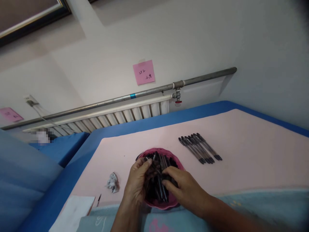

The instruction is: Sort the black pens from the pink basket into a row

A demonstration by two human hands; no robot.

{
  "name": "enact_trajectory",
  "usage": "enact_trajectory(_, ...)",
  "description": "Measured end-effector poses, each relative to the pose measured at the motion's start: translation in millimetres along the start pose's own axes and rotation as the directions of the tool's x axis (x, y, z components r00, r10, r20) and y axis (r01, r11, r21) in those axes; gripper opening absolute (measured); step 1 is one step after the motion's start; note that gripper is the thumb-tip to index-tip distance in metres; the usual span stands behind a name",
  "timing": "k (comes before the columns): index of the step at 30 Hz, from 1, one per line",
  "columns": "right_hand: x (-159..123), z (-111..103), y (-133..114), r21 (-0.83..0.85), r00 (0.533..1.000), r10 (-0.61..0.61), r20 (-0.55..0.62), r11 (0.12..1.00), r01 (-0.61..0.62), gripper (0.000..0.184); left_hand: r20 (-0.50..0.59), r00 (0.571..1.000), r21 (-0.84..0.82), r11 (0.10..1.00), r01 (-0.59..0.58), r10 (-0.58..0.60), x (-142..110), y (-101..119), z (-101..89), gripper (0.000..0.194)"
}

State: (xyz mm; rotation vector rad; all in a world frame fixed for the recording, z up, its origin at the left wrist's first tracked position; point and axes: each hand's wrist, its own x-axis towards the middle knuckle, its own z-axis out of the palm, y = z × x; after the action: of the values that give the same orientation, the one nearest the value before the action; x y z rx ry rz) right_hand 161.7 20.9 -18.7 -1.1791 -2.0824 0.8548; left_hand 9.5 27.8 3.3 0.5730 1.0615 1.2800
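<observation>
A round pink basket (180, 164) stands near the table's front edge, filled with black pens (160, 190) lying at several angles. Over its left side my left hand (136, 177) is closed, thumb against fingers, on a dark pen (147, 158). My right hand (184, 187) reaches over the basket's right side, its thumb and forefinger closed on a dark pen; blur and the fingers hide most of it. Right of the basket, several clear-barrelled pens (199, 148) with black caps lie side by side in a slanted row.
A crumpled wrapper (113, 182) lies left of the basket on the pink table cover (253, 145). White paper (74, 212) and a thin dark pen (99, 199) are at the front left. Light-blue cloth (265, 206) covers the near edge. Beyond the table are a radiator (125, 115) and pipe (207, 76).
</observation>
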Motion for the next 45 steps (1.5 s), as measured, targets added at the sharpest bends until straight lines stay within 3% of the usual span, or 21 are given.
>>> enact_trajectory(5, 0.1, -0.1, 0.4, 0.027, 1.000, 0.005, -0.004, 1.000, -0.005, 0.008, -0.031, 1.000, -0.073, 0.997, -0.007, 0.004, 0.9, -4.3, 2.6, 0.021)
enact_trajectory(10, 0.1, -0.1, 2.4, 0.021, 1.000, 0.004, -0.015, 1.000, -0.004, 0.007, 0.030, 0.999, -0.066, 0.998, -0.011, 0.013, -1.6, -1.5, 2.9, 0.020)
enact_trajectory(15, -0.4, -0.9, 1.1, 0.009, 1.000, -0.011, 0.006, 1.000, 0.011, 0.007, 0.045, 0.994, -0.032, 0.994, -0.100, 0.101, -3.5, -0.6, 5.5, 0.024)
enact_trajectory(20, -1.0, -1.8, 0.6, 0.023, 1.000, -0.017, 0.006, 1.000, 0.017, 0.007, -0.003, 0.998, -0.033, 0.998, -0.060, 0.060, -1.6, 0.1, 2.8, 0.021)
enact_trajectory(45, -1.0, -4.5, -0.2, 0.037, 0.997, -0.070, 0.016, 0.997, 0.070, 0.011, 0.081, 0.996, -0.028, 0.999, -0.046, 0.048, -2.0, 4.0, 0.7, 0.022)
